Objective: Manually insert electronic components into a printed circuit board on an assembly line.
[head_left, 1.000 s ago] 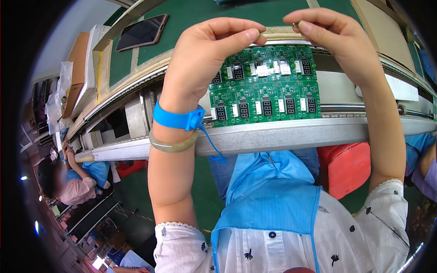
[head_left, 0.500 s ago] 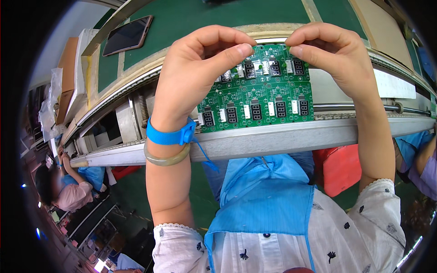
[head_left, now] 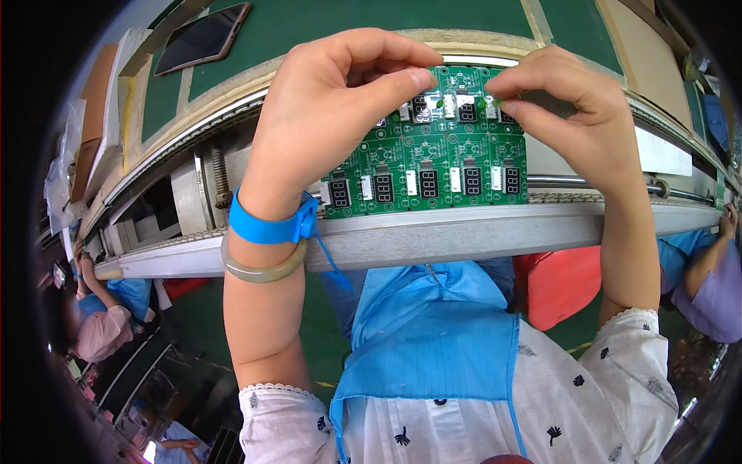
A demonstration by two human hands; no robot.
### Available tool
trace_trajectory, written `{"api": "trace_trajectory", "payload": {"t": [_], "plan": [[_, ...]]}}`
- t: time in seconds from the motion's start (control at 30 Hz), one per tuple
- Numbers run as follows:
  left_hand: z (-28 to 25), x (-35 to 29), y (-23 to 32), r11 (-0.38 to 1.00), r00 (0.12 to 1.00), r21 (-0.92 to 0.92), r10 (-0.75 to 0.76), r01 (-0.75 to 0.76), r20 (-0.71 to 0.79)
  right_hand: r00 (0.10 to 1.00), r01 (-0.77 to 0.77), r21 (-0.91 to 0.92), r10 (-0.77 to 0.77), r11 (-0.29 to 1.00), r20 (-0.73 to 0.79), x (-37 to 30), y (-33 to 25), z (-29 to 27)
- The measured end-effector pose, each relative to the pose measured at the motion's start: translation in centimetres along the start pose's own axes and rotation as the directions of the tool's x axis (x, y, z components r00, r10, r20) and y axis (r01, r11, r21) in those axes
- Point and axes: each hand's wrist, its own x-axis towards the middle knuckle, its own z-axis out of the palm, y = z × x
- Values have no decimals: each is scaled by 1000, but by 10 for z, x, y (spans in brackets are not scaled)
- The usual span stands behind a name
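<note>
The board [head_left: 433, 166] has come nearer; left hand [head_left: 325, 116] pinches its far edge, right hand [head_left: 572, 116] now pinches a small green part [head_left: 485, 100] over it.

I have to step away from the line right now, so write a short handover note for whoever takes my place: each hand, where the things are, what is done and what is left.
Left hand: thumb and fingers pinch the upper left of the green circuit board panel.
Right hand: fingertips at the panel's top right edge, pinching what looks like a small green part; too small to tell.
Panel: lower edge at the metal rail of the conveyor, green belt behind it. A dark phone lies far left on the belt.
Done: display parts sit in the panel's rows.
Left: cannot tell which spots are unfilled; check the top row.
</note>
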Motion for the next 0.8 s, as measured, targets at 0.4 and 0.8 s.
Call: {"api": "trace_trajectory", "payload": {"t": [0.4, 0.8], "plan": [[2, 1, 21, 970, 971, -76, -235, 231, -45, 976, 219, -329, -201, 918, 88, 3, 5, 11], [0, 0, 30, 972, 972, -61, -231, 228, -44, 972, 227, -407, -177, 885, 157, 6, -5, 8]]}}
